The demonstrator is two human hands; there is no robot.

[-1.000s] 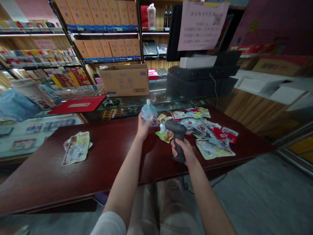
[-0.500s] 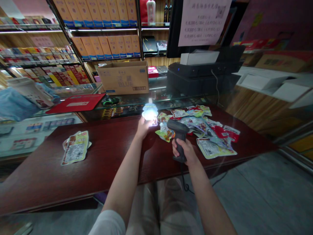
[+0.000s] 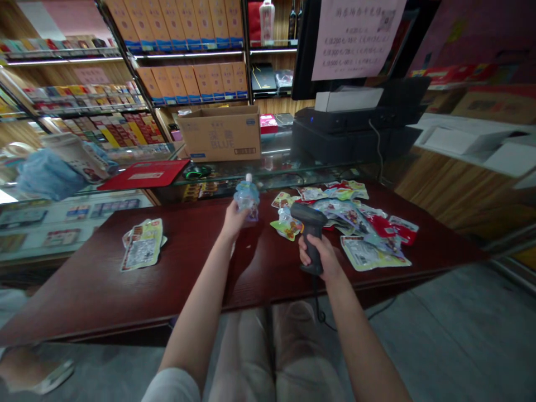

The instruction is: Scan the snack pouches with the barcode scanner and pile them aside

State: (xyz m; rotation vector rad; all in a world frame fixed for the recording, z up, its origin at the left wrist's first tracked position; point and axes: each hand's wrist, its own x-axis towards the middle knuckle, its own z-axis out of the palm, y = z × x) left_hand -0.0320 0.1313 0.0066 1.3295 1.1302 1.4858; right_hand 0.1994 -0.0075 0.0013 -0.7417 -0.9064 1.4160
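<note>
My left hand [image 3: 234, 219] is closed round a bluish spouted drink pouch [image 3: 248, 201] with a white cap, held upright over the dark red table [image 3: 188, 279]. In my right hand [image 3: 319, 255] is a black barcode scanner [image 3: 309, 220], gripped by its handle, its head turned left. A cable hangs from the handle past the table's front edge. Right of the scanner lies a heap of snack packets [image 3: 347, 215], and a small green packet [image 3: 288, 226] sits just behind its head. Apart at the left, a few flat packets [image 3: 143, 245] overlap.
Behind the table, a glass counter holds a cardboard box [image 3: 221, 134], a red folder [image 3: 144, 174] and a black printer-like machine [image 3: 355, 131]. A monitor back with a paper notice [image 3: 355, 39] stands above. Another person's foot [image 3: 54, 377] shows at lower left.
My left hand has moved the pouch slightly left, and the bright scanner light on it is gone. The whole view has shifted a little; my right hand still grips the scanner.
</note>
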